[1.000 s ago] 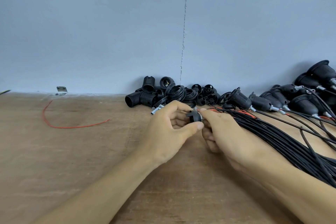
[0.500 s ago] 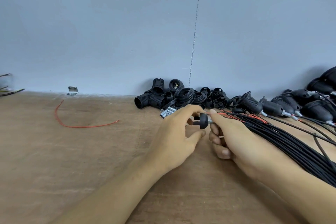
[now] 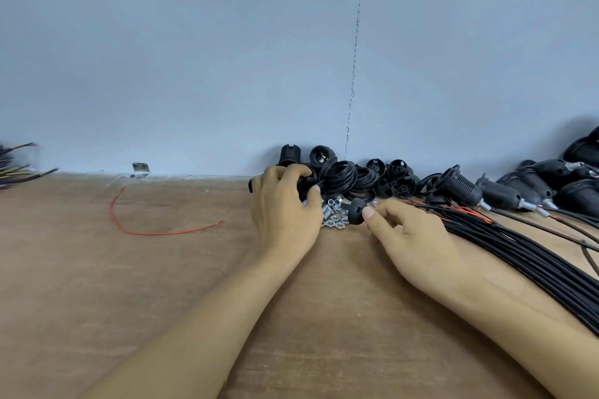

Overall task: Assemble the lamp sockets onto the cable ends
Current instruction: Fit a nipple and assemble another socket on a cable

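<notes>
The left hand curls round a socket part in the socket pile, likely fetching it. Just before that pile, the right hand pinches a cap, ready for joining.

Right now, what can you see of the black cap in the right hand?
The black cap is small, round and domed, matte plastic by its look, with a small slot in its face. The right hand pinches its rim between thumb and forefinger, holding it on edge low over the table, beside the silver nuts. Any cable in it is hidden.
</notes>
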`<state>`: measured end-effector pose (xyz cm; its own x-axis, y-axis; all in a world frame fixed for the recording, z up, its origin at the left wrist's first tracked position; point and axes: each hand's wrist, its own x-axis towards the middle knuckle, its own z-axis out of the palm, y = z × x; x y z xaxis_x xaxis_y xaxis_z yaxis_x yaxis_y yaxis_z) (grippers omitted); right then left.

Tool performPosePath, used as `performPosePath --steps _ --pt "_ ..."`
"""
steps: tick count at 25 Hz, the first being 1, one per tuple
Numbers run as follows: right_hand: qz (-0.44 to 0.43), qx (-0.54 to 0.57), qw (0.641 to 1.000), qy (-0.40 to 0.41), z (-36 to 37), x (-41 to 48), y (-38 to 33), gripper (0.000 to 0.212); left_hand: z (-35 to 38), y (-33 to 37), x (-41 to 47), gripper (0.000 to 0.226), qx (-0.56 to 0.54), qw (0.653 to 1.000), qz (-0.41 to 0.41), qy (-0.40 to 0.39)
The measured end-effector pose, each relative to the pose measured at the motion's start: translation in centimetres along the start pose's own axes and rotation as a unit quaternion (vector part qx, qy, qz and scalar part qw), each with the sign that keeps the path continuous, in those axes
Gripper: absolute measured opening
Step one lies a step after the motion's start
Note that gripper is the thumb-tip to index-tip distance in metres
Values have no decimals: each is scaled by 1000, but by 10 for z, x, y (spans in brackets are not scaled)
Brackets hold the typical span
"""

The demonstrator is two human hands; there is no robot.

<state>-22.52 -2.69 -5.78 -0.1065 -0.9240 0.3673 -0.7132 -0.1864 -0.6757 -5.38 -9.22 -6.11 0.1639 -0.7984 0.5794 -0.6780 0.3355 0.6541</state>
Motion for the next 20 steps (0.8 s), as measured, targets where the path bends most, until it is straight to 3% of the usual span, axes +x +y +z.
performPosePath --steps 8,13,20 --pt "12 31 999 -11 -4 1 7 29 14 -14 34 47 173 980 11 -94" --pt "17 39 999 -7 -4 3 9 34 19 -13 51 53 158 975 -12 -157" --pt "25 52 998 -16 -3 2 10 31 14 4 52 51 87 988 -14 -125"
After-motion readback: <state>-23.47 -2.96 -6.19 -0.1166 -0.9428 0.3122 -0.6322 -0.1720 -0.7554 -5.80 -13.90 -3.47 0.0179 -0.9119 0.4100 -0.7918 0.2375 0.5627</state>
